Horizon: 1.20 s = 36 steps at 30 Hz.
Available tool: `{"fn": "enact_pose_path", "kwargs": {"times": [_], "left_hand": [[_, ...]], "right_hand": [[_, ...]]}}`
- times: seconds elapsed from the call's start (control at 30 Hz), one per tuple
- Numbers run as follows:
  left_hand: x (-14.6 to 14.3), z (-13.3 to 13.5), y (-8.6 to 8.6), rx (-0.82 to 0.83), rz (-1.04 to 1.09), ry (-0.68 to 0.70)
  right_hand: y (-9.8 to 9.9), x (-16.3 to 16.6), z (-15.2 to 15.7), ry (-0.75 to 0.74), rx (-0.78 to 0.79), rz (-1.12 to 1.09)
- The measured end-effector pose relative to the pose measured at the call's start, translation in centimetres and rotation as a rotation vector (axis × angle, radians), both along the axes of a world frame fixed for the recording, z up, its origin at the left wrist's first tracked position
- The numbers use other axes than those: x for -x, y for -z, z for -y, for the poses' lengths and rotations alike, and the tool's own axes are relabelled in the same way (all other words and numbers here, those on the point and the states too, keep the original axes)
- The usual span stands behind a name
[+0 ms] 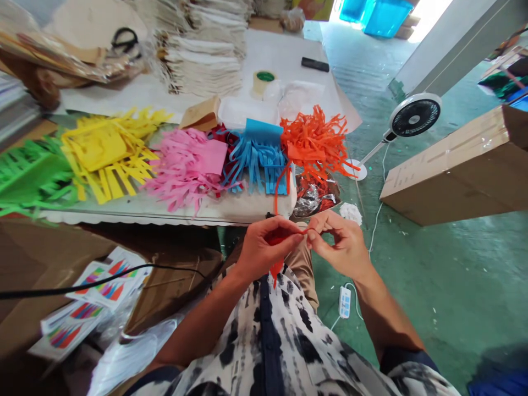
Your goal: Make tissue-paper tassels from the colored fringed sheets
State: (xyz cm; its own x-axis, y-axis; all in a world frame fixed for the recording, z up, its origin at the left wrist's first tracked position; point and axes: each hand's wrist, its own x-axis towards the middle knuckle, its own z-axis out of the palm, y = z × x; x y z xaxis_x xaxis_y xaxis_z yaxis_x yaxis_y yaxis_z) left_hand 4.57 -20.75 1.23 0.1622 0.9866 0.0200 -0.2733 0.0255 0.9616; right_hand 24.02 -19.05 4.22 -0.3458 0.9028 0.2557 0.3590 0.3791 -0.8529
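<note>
My left hand (266,246) is closed around a small orange paper fringe piece (275,269), whose strips hang down below the fist. My right hand (340,242) pinches the other end of the same piece with thumb and forefinger, just right of the left hand. Both hands are over my lap, in front of the table edge (165,215). A long orange strip (277,190) runs up from my hands to the orange fringe pile (315,140) on the table.
Fringe piles lie in a row on the table: green (28,179), yellow (109,151), pink (185,165), blue (258,154). Stacked cloth bags (202,60), a tape roll (263,81), a fan (412,118), a cardboard box (462,165), a power strip (345,301) and printed cards (99,286) are around.
</note>
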Motion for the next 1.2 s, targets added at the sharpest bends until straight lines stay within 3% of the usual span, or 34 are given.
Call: {"fn": "enact_pose_path", "kwargs": {"times": [0.27,0.37,0.47,0.73,0.83,1.0,1.1,1.2], "left_hand": [[-0.4,-0.5,0.5,0.033,0.098,0.010],[-0.6,-0.7,0.8,0.035,0.101,0.017],[-0.8,-0.8,1.5,0.029,0.029,0.050],[-0.8,-1.1,2.2,-0.133,-0.375,0.210],[-1.1,-1.7,1.7,-0.104,-0.366,0.215],[-3.0,-4.7,1.2,-0.178,-0.315,0.208],[-3.8,-7.9,1.4,-0.265,-0.447,0.250],[-3.4,-11.6,1.5,-0.398,-0.731,0.074]], "right_hand": [[1.0,-0.5,0.4,-0.079,0.096,-0.019],[1.5,-0.6,0.6,-0.007,0.134,-0.103],[2.0,-0.6,0.7,0.075,0.198,-0.189],[2.0,-2.2,0.6,0.169,0.144,-0.067],[1.8,-2.6,-0.1,0.247,0.140,-0.158],[2.2,-2.3,-2.6,0.182,0.133,-0.225],[1.8,-3.8,-5.8,0.354,0.070,-0.235],[0.9,-6.9,-10.0,0.674,-0.254,-0.037]]}}
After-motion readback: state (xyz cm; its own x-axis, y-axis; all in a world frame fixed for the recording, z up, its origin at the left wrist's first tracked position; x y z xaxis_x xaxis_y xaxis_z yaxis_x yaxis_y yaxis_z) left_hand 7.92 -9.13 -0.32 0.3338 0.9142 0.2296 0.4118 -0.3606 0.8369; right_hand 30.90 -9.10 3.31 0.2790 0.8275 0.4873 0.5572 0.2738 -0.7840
